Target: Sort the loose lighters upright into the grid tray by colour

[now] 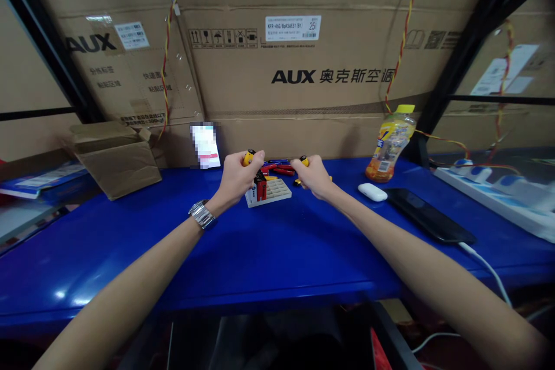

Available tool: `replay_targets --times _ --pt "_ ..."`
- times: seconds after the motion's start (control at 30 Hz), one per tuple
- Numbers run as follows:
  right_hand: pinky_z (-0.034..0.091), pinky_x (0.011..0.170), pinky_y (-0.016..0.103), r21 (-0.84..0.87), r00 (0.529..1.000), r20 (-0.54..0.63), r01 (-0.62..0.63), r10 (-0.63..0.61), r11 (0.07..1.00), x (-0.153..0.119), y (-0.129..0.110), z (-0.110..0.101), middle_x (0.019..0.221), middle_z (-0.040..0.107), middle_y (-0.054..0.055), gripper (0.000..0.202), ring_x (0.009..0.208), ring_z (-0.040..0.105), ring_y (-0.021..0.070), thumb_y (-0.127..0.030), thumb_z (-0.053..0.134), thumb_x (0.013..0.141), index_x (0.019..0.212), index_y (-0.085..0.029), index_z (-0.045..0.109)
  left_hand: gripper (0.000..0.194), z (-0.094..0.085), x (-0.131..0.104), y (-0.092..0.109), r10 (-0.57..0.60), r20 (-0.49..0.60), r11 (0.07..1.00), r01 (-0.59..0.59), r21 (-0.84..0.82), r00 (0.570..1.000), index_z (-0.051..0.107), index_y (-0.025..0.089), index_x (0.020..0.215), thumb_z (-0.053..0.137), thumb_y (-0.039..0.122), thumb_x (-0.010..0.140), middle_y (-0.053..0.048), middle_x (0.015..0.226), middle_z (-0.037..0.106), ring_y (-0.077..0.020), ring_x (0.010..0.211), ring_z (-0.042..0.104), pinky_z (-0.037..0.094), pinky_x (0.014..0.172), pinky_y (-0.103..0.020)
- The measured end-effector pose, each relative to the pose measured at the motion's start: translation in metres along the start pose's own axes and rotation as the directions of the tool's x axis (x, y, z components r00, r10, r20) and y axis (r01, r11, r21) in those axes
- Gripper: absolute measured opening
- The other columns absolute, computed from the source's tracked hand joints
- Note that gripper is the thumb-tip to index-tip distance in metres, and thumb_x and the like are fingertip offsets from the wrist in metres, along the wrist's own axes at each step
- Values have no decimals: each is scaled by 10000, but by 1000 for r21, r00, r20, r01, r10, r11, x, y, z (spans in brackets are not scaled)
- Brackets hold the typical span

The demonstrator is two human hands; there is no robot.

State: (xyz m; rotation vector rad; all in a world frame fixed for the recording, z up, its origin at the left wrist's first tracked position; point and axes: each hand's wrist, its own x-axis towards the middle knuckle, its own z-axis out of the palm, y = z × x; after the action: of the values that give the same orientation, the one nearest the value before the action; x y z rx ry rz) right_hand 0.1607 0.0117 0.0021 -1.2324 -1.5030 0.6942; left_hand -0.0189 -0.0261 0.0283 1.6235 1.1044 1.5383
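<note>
On the left, a creased carton (119, 165) of thin board stands on the smooth, glossy blue worktop (260, 254). The left hand (234, 174) is curled closed around the left piece (249, 157), yellow and black, above the pale tray (278, 199). That gridded tray looks rigid and light, best taken by its rim. Slim red pieces (284, 170) lie behind it. The right hand (316, 176) grips the yellow right piece (304, 160); both held pieces look light, stiff and probably slick, suiting a pinch around the body. Farther right stands a thin-walled, squeezable bottle (387, 147).
</note>
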Motion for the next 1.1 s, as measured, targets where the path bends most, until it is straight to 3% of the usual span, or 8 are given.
replay_targets --times 0.23,0.6,0.67,0.73,0.8,0.87,1.0,1.1 --pt "210 359 219 -39 990 23 137 -136 990 -4 -4 -3 395 347 -58 284 365 304 54 -291 524 697 476 -208 366 339 0 3 -6 101 -36 988 -96 117 994 343 220 547 587 252 779 76 442 311 -49 339 303 225 330 -218" --pt "264 399 226 -6 986 91 141 -140 990 6 12 -1 482 421 -41 343 432 348 72 -435 664 699 565 -183 473 330 -2 2 -4 148 -37 974 -140 179 988 375 207 557 635 287 743 61 476 357 -67 421 330 249 407 -232" --pt "271 401 224 70 986 121 106 -114 992 9 13 -2 495 404 -43 396 440 341 77 -533 638 729 612 -183 493 314 -3 1 -3 162 -68 966 -144 216 984 383 204 567 654 259 713 56 501 389 -72 450 345 272 434 -234" --pt "287 397 226 197 983 177 2 -37 980 11 14 -2 510 392 -42 461 438 339 89 -629 490 809 698 -183 526 311 -6 2 -2 188 -112 946 -149 288 976 381 203 574 651 266 714 50 522 402 -79 473 345 276 453 -241" --pt "331 413 229 295 969 245 -92 18 951 13 15 -2 549 402 -34 502 459 363 105 -638 350 871 808 -183 553 328 -10 5 -2 227 -159 901 -145 409 961 371 205 572 636 303 739 44 530 398 -88 489 333 261 467 -252" --pt "386 457 235 314 960 279 -107 16 943 13 17 -1 599 414 -29 473 508 395 115 -612 336 890 871 -193 555 347 -15 9 -5 243 -192 832 -103 546 951 367 207 572 606 356 773 35 533 403 -98 495 328 241 478 -264" --pt "394 510 236 174 960 248 85 -128 981 12 21 0 665 449 -21 380 592 420 114 -576 531 824 793 -197 532 379 -25 17 -18 71 -115 708 31 706 991 418 206 564 553 468 802 -2 532 467 -120 489 368 220 482 -279" --pt "309 494 238 26 935 226 274 -273 961 13 23 -2 606 428 -32 374 562 367 101 -544 636 763 716 -181 562 379 -28 21 -28 -122 19 723 75 687 992 434 199 543 564 454 792 -6 518 490 -120 488 401 245 484 -272"
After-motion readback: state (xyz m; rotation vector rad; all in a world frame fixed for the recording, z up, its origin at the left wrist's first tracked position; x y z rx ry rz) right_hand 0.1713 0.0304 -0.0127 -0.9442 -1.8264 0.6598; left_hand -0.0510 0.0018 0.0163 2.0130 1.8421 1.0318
